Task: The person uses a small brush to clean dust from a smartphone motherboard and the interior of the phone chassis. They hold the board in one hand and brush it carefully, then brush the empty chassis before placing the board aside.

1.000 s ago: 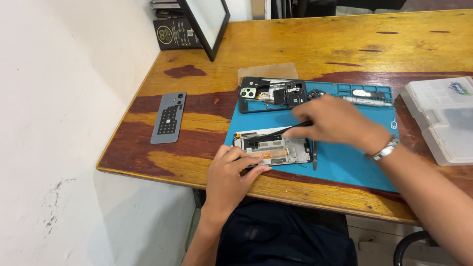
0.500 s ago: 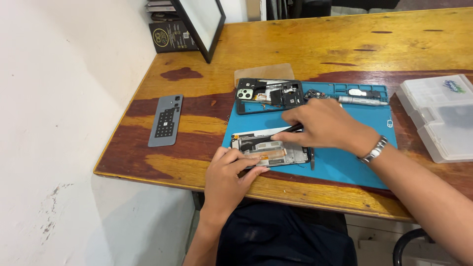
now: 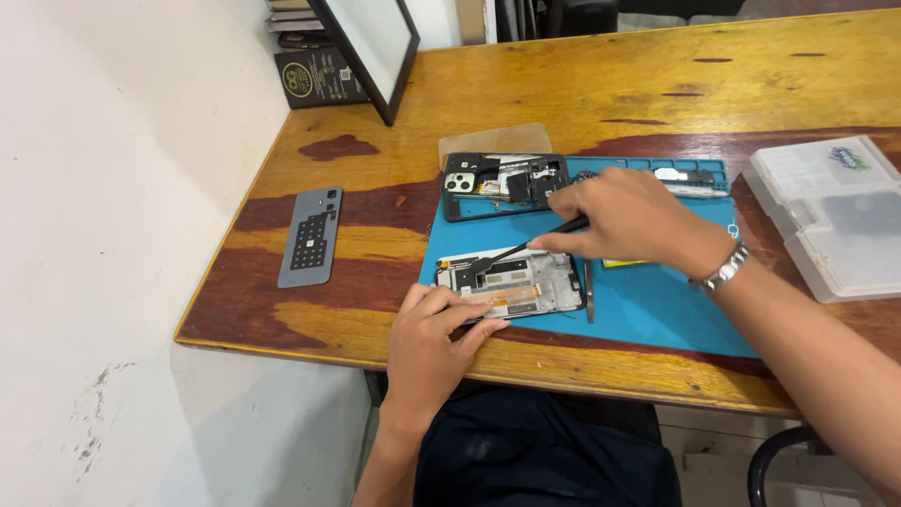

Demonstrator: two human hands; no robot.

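Observation:
An opened phone frame (image 3: 526,280) lies on the near left part of a blue work mat (image 3: 657,310). My left hand (image 3: 439,333) rests on the frame's near edge, fingers pressing it down. My right hand (image 3: 627,218) grips a thin black pry tool (image 3: 526,248) whose tip touches the inside of the frame at its left end. A metal watch sits on my right wrist. A second, dark phone body (image 3: 504,183) with its camera module showing lies at the mat's far left.
A grey phone back cover (image 3: 311,236) lies on the wooden table (image 3: 582,84) to the left. A clear plastic parts box (image 3: 831,211) stands at the right. A black-framed panel (image 3: 371,47) leans at the back. Tweezers (image 3: 588,299) lie beside the frame.
The camera has shifted a little. My right hand has slid the tool's tip further left across the frame. My left hand has stayed on the frame's near edge.

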